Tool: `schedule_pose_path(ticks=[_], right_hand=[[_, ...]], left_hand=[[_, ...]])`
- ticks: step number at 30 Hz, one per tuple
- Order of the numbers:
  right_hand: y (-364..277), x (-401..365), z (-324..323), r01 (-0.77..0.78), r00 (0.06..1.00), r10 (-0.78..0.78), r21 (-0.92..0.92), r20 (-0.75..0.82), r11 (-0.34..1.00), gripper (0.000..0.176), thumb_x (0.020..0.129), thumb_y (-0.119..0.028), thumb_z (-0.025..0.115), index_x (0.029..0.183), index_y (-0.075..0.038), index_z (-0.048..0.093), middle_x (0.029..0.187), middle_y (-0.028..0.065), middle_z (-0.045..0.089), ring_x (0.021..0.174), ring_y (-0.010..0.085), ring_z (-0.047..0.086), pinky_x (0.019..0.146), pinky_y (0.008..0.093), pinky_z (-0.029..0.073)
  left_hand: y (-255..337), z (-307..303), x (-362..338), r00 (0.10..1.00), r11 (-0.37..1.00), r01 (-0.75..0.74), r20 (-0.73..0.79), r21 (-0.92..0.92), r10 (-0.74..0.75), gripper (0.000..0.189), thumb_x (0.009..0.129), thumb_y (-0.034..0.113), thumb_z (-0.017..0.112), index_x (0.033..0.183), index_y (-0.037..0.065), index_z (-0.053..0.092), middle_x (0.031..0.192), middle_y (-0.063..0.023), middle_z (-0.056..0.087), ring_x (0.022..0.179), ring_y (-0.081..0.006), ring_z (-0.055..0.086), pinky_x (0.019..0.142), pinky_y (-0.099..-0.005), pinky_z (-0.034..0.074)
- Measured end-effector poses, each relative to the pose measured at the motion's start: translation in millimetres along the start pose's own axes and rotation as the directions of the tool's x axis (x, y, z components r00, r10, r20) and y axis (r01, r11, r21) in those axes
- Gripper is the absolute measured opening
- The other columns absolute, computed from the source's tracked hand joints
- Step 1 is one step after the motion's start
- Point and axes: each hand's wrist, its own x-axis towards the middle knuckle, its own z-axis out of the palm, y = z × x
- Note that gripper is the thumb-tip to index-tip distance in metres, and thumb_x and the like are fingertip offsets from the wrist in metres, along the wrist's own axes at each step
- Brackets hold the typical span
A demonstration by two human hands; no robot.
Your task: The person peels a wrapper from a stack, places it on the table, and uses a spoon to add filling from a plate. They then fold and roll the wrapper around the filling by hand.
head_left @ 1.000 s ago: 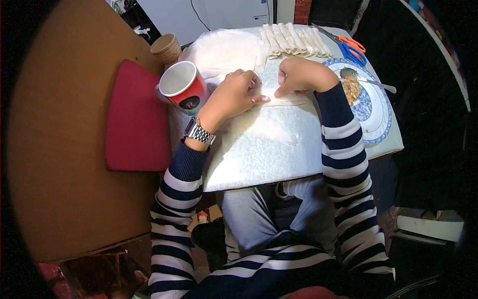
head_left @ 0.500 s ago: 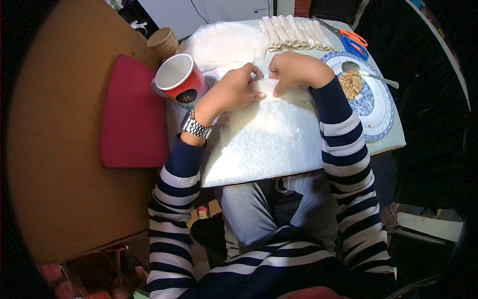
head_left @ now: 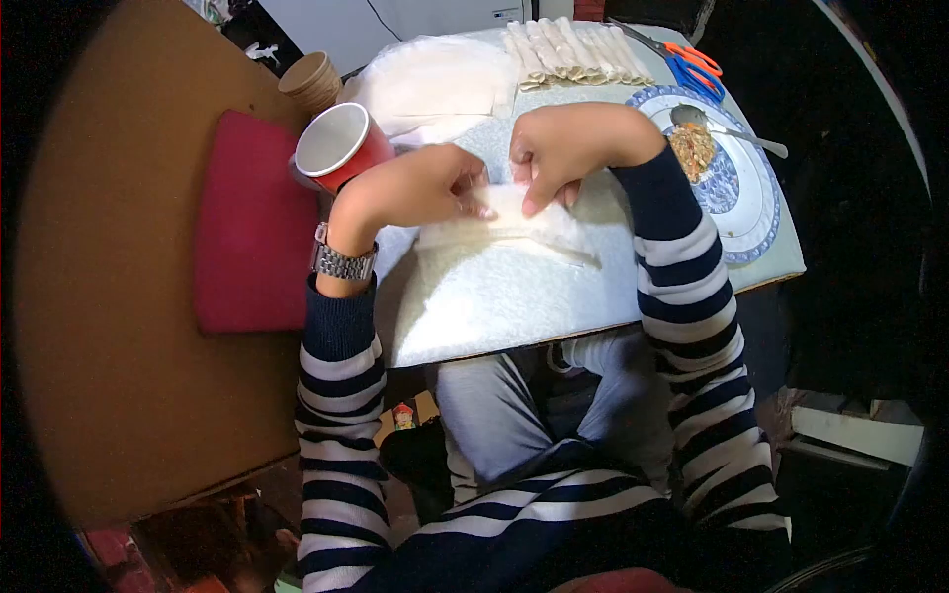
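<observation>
A thin pale spring roll wrapper (head_left: 514,225), partly folded, lies on the light tabletop in front of me. My left hand (head_left: 420,185), with a metal watch on its wrist, pinches the fold at its left part. On the right, my right hand (head_left: 568,153) is closed on the same fold, thumb pressed down on it. Whatever is inside the fold is hidden. Several finished spring rolls (head_left: 573,51) lie in a row at the back, beside a stack of flat wrappers (head_left: 430,81). A blue-rimmed plate (head_left: 766,222) with chopped filling (head_left: 690,153) and a spoon (head_left: 756,139) sits to the right.
A red mug (head_left: 368,153) stands at the table's left edge, close to my left wrist. Behind it are stacked brown cups (head_left: 311,83). Scissors with orange and blue handles (head_left: 695,77) lie at the back right. A dark red padded panel (head_left: 252,227) is left of the table (head_left: 465,311).
Both hands have come nearer to me with the folded part of the wrapper, and the left has shifted further left. The flat part in front of the fold is now shorter.
</observation>
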Motion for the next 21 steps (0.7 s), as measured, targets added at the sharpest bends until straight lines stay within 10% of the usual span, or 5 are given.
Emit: schedule_pose_path(ticks=[7,14,21], right_hand=[[-14,-5,7,-0.137,0.989,0.114,-0.283,-0.094,0.949,0.039,0.067,-0.029,0.086,0.072,0.005,0.067,0.063,0.0120,0.067,0.050,0.0195,0.065,0.049,0.0327,0.054],[-8,6,13,-0.062,0.991,0.032,-0.238,-0.127,0.969,0.033,0.062,-0.020,0.088,0.068,0.005,0.067,0.061,0.0114,0.066,0.049,0.0186,0.063,0.046,0.0312,0.052],[-9,5,13,-0.051,0.998,0.040,-0.279,-0.048,0.959,0.034,0.062,-0.020,0.088,0.073,0.005,0.069,0.065,0.0126,0.067,0.052,0.0195,0.064,0.047,0.0312,0.051]], left_hand=[[2,3,-4,0.981,0.987,0.160,-0.107,0.002,-0.159,0.055,0.074,0.036,0.084,0.107,-0.003,0.061,0.084,-0.0126,0.063,0.078,-0.0213,0.060,0.071,-0.0326,0.050],[2,23,5,0.971,0.998,-0.052,-0.233,0.028,0.057,0.065,0.065,0.030,0.088,0.110,-0.005,0.057,0.099,-0.0212,0.064,0.090,-0.0305,0.063,0.081,-0.0374,0.050],[12,23,6,0.996,0.994,0.044,-0.077,0.098,-0.037,0.058,0.064,0.024,0.087,0.107,-0.005,0.062,0.094,-0.0195,0.065,0.088,-0.0303,0.063,0.079,-0.0377,0.050]])
